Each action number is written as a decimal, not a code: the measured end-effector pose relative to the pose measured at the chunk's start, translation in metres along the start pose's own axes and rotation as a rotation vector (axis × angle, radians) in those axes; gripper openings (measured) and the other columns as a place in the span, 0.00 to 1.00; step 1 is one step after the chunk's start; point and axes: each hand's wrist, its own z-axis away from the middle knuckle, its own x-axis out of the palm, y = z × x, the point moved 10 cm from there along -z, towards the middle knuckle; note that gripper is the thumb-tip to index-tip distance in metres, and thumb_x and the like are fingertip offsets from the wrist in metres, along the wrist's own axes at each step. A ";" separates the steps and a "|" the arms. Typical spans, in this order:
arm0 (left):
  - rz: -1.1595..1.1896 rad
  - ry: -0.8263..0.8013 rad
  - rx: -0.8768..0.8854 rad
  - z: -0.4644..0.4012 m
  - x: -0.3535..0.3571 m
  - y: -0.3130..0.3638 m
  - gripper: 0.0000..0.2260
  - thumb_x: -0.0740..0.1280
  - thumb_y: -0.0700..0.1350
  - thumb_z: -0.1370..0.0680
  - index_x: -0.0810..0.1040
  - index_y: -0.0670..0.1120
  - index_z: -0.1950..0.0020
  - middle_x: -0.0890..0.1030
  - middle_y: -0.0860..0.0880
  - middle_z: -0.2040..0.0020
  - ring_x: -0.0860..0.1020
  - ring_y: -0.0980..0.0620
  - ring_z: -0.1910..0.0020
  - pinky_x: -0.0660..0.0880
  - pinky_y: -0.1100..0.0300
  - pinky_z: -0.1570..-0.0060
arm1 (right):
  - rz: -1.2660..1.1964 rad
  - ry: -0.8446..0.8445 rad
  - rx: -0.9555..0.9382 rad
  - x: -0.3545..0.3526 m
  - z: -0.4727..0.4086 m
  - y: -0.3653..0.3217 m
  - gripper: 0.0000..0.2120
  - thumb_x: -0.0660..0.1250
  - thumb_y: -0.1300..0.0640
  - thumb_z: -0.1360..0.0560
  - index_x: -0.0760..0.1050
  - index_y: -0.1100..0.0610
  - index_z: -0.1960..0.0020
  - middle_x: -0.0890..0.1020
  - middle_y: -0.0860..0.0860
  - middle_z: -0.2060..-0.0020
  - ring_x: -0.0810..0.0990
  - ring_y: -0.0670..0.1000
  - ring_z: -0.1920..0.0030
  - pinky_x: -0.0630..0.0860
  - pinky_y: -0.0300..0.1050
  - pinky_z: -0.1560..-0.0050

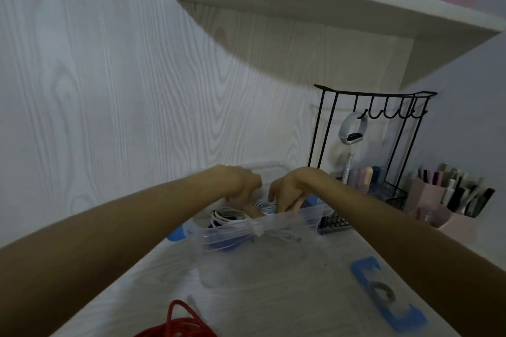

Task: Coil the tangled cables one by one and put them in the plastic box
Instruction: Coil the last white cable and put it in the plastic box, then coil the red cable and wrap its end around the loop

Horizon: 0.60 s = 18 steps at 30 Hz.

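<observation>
- Head view: clear plastic box (pixel 287 220) on white table (pixel 273 295), near the back wall.
- Both hands reaching down into the box, close together, apart by a small gap.
- Left hand (pixel 241 183): fingers curled downward over white cable (pixel 232 217) coiled inside the box; actual grip blurred, cannot tell.
- Right hand (pixel 287 190): fingers pointing down onto pale blue-white coil (pixel 264 206); looks like a pinch, not certain.
- Dark blue cable (pixel 221 243) low in the box, under the white one.
- Red cable (pixel 180 323) loose on table at near edge, well apart from both hands.
- Blue lid (pixel 388 295) flat on table, right of box.
- Black wire rack (pixel 369 145) behind right wrist, watch band (pixel 351 128) hanging from a hook.
</observation>
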 end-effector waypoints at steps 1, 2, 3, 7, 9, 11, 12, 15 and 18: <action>0.020 0.017 0.003 0.002 -0.003 0.000 0.35 0.66 0.64 0.27 0.66 0.43 0.29 0.76 0.45 0.36 0.76 0.45 0.40 0.72 0.49 0.38 | 0.022 -0.009 0.015 0.004 0.001 0.001 0.28 0.68 0.59 0.24 0.62 0.66 0.28 0.72 0.62 0.33 0.78 0.57 0.42 0.75 0.46 0.43; 0.037 0.022 0.006 0.002 -0.005 0.002 0.33 0.66 0.63 0.26 0.67 0.43 0.29 0.76 0.45 0.37 0.76 0.45 0.40 0.72 0.50 0.38 | 0.038 -0.022 0.024 0.006 0.002 0.004 0.29 0.67 0.58 0.24 0.62 0.66 0.28 0.71 0.61 0.32 0.76 0.57 0.38 0.74 0.46 0.41; 0.052 0.019 0.003 0.002 -0.002 0.005 0.30 0.66 0.61 0.25 0.70 0.43 0.31 0.77 0.44 0.38 0.76 0.45 0.41 0.72 0.51 0.39 | 0.017 -0.046 0.029 0.007 0.004 0.005 0.28 0.67 0.58 0.24 0.62 0.66 0.28 0.70 0.61 0.32 0.76 0.57 0.38 0.74 0.46 0.40; 0.061 0.002 0.018 -0.005 0.009 0.014 0.19 0.67 0.54 0.24 0.78 0.41 0.40 0.80 0.43 0.44 0.78 0.45 0.47 0.73 0.54 0.48 | -0.151 -0.056 0.003 -0.006 0.009 0.002 0.28 0.67 0.63 0.25 0.61 0.66 0.28 0.75 0.62 0.36 0.82 0.49 0.60 0.81 0.39 0.56; 0.043 0.003 0.024 -0.008 0.013 0.015 0.16 0.67 0.51 0.24 0.78 0.42 0.42 0.80 0.44 0.45 0.78 0.45 0.49 0.73 0.55 0.51 | -0.016 0.011 0.026 -0.009 0.004 0.004 0.27 0.69 0.59 0.25 0.64 0.64 0.29 0.76 0.60 0.38 0.80 0.52 0.54 0.79 0.43 0.49; 0.023 0.028 0.040 -0.011 0.014 0.017 0.11 0.66 0.48 0.23 0.79 0.43 0.46 0.80 0.45 0.49 0.76 0.48 0.56 0.70 0.57 0.56 | 0.192 0.098 0.017 -0.008 -0.003 0.001 0.23 0.68 0.55 0.24 0.69 0.61 0.32 0.76 0.56 0.40 0.78 0.54 0.46 0.75 0.44 0.45; 0.016 0.051 0.045 -0.012 0.015 0.019 0.09 0.66 0.47 0.23 0.79 0.43 0.47 0.79 0.46 0.52 0.74 0.49 0.59 0.69 0.57 0.57 | 0.216 0.130 0.022 -0.008 -0.006 0.001 0.22 0.66 0.55 0.23 0.69 0.61 0.32 0.75 0.56 0.38 0.76 0.55 0.41 0.73 0.44 0.46; -0.009 0.068 0.029 -0.011 0.017 0.020 0.09 0.65 0.46 0.23 0.78 0.43 0.46 0.74 0.48 0.56 0.72 0.49 0.59 0.68 0.58 0.58 | 0.252 0.117 0.062 -0.003 -0.004 0.004 0.26 0.64 0.54 0.22 0.62 0.61 0.27 0.67 0.56 0.30 0.70 0.56 0.33 0.69 0.46 0.39; 0.039 -0.053 -0.016 -0.006 0.020 0.012 0.14 0.63 0.51 0.21 0.77 0.42 0.42 0.78 0.45 0.47 0.76 0.45 0.51 0.72 0.55 0.52 | 0.201 0.069 0.046 -0.004 0.009 0.004 0.31 0.66 0.53 0.23 0.58 0.62 0.26 0.68 0.56 0.31 0.74 0.57 0.37 0.73 0.49 0.39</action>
